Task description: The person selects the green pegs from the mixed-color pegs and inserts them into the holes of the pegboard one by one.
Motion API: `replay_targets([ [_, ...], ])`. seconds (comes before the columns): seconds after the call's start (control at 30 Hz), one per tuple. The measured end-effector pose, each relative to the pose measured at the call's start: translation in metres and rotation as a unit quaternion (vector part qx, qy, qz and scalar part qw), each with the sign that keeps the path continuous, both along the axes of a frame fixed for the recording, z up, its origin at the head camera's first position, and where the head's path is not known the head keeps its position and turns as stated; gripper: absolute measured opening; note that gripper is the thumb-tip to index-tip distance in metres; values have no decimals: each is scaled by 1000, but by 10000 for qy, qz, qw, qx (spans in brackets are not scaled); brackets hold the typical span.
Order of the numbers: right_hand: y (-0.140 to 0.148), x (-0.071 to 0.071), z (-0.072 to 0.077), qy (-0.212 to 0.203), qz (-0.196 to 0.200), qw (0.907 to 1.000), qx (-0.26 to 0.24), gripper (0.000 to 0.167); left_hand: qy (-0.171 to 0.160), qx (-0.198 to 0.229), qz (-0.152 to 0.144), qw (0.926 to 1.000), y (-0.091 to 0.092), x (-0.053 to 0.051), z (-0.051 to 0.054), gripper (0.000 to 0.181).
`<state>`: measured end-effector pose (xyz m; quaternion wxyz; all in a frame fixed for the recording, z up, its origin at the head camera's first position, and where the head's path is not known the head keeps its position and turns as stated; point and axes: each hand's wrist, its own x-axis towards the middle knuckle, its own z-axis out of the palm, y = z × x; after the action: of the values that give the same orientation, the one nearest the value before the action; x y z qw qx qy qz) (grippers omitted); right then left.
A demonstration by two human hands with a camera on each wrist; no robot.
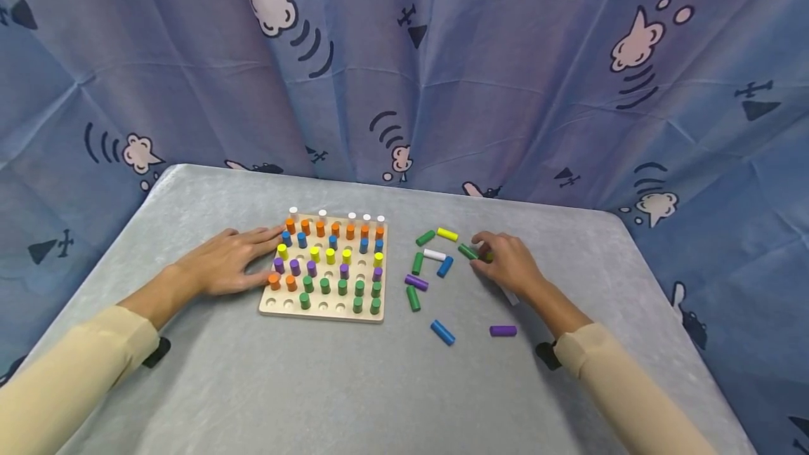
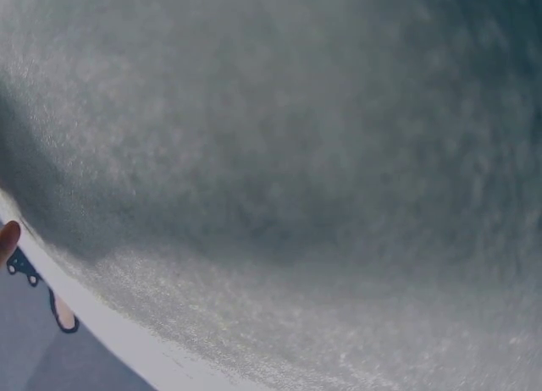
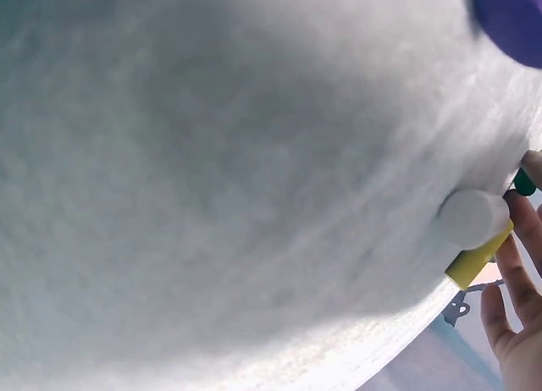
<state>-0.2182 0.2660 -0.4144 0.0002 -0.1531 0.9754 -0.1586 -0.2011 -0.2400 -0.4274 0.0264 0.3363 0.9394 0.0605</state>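
A wooden pegboard [image 1: 329, 311] holds rows of white, orange, blue, yellow, purple and green pegs, with some holes bare. My left hand [image 1: 230, 258] lies at its left side, fingers extended, fingertips and thumb touching the edge. To the right of the board, my right hand [image 1: 508, 262] pinches a green peg [image 1: 468, 251] between thumb and forefinger, close to the table. In the right wrist view this green peg [image 3: 525, 183] shows between the fingertips. A yellow peg [image 3: 478, 257] and a white peg [image 3: 474, 219] lie by that hand, partly covered in the head view.
Loose pegs lie between board and right hand: a yellow peg [image 1: 447, 234], a white peg [image 1: 435, 255], a blue peg [image 1: 445, 267] and several green ones. Nearer are another blue peg [image 1: 442, 332] and a purple peg [image 1: 503, 331]. A patterned curtain [image 1: 417, 90] hangs behind the grey table [image 1: 316, 385].
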Motion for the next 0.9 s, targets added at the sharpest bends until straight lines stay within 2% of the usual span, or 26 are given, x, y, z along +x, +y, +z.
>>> replay_targets([
  [0.33,2,2,11,-93,-193,9997,-139,39,-66,-37,47,10000,0,-1,0,73],
  [0.6,0,4,23,101,-73,9994,-313,40,3,31,12,10000,-1,1,1,72],
  [0.9,-7,3,18,239,-27,9985,-482,38,-43,-18,50,10000,0,2,3,70],
])
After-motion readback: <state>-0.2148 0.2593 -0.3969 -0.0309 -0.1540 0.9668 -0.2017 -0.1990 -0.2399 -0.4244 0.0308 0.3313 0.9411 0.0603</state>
